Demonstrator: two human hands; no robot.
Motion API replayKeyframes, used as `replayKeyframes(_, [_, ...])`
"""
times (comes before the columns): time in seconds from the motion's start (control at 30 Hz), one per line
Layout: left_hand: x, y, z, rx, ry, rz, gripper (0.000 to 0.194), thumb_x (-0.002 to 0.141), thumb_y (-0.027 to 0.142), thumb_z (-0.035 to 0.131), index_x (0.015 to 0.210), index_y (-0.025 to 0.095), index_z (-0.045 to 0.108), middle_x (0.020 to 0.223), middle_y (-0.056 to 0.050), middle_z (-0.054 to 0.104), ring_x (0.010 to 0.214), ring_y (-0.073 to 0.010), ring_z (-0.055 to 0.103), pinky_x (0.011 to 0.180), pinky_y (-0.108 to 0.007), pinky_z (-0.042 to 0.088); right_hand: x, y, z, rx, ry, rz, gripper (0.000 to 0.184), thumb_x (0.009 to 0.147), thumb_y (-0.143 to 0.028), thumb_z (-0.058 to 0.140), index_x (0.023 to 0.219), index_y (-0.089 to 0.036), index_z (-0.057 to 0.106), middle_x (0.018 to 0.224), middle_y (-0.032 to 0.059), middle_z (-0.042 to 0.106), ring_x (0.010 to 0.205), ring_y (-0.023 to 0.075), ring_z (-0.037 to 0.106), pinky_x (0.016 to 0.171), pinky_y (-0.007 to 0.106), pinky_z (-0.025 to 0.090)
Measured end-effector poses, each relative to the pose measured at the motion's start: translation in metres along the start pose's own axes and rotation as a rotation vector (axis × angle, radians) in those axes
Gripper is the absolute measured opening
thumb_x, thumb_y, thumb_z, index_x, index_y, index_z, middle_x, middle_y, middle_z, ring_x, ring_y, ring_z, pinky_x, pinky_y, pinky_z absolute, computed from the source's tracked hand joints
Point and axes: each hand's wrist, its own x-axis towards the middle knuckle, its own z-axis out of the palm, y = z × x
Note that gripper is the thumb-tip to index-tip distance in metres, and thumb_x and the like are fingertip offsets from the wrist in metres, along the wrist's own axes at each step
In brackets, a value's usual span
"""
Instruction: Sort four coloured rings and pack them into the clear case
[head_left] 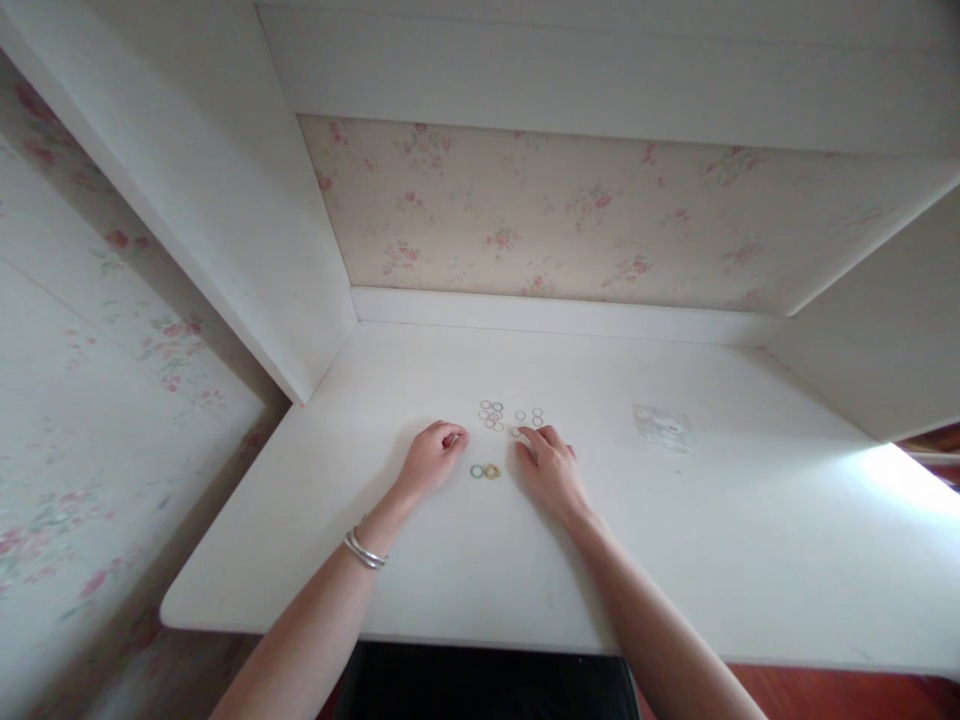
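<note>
My left hand rests on the white tabletop with its fingers curled closed; whether anything is inside them is hidden. A silver bangle circles that wrist. My right hand lies with thumb and index finger apart, the index fingertip at a thin ring on the table. Just beyond it are a few more thin rings. Left of those, a cluster of several thin rings lies flat, partly overlapping. Between my hands and closer to me sit a green ring and a yellowish ring, side by side.
A clear plastic bag lies to the right, with something indistinct in it. White side panels and a low back ledge bound the table. Below its front edge is a black seat.
</note>
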Motion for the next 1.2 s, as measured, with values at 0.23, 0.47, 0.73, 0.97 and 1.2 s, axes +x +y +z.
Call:
replayKeyframes(0.23, [0.000,0.001,0.000,0.005,-0.015,-0.003,0.021,0.084,0.033,0.052,0.086,0.019,0.067,0.079,-0.001,0.064,0.069,-0.0124,0.056,0.067,-0.024,0.043,0.000,0.002,-0.001,0.010,-0.075,0.021,0.022,0.092,-0.029,0.043,0.090,-0.023,0.064,0.092,0.0031,0.058,0.087,0.0171,0.056,0.078,0.032,0.034])
replayKeyframes(0.47, [0.000,0.002,-0.001,0.007,-0.034,-0.005,0.021,0.084,0.033,0.051,0.086,0.019,0.067,0.077,-0.001,0.063,0.068,-0.0125,0.055,0.065,-0.023,0.043,-0.009,0.006,-0.001,0.137,-0.036,-0.108,0.019,0.091,-0.026,0.046,0.091,-0.022,0.064,0.088,0.0037,0.058,0.084,0.0164,0.054,0.076,0.030,0.035])
replayKeyframes(0.73, [0.000,0.002,-0.001,0.024,-0.053,0.007,0.021,0.085,0.032,0.051,0.088,0.018,0.067,0.080,-0.001,0.064,0.070,-0.0124,0.057,0.066,-0.023,0.044,-0.025,0.001,-0.009,0.236,-0.080,-0.248,0.020,0.092,-0.026,0.045,0.089,-0.022,0.064,0.085,0.0038,0.057,0.078,0.0146,0.054,0.075,0.030,0.037])
replayKeyframes(0.97, [0.000,0.002,-0.001,0.035,-0.059,0.027,0.021,0.085,0.032,0.050,0.087,0.019,0.067,0.082,-0.002,0.066,0.072,-0.0129,0.058,0.068,-0.023,0.044,-0.024,-0.002,-0.011,0.232,-0.148,-0.286,0.016,0.091,-0.025,0.048,0.090,-0.024,0.064,0.086,0.0018,0.058,0.080,0.0140,0.055,0.076,0.031,0.038])
replayKeyframes(1.2, [-0.002,0.005,-0.001,0.092,-0.072,0.044,0.020,0.085,0.031,0.051,0.086,0.019,0.067,0.079,-0.001,0.064,0.070,-0.0122,0.056,0.066,-0.023,0.043,-0.022,0.004,-0.016,0.354,-0.026,-0.122,0.020,0.090,-0.031,0.048,0.086,-0.023,0.066,0.085,0.0029,0.058,0.077,0.0143,0.056,0.073,0.028,0.042])
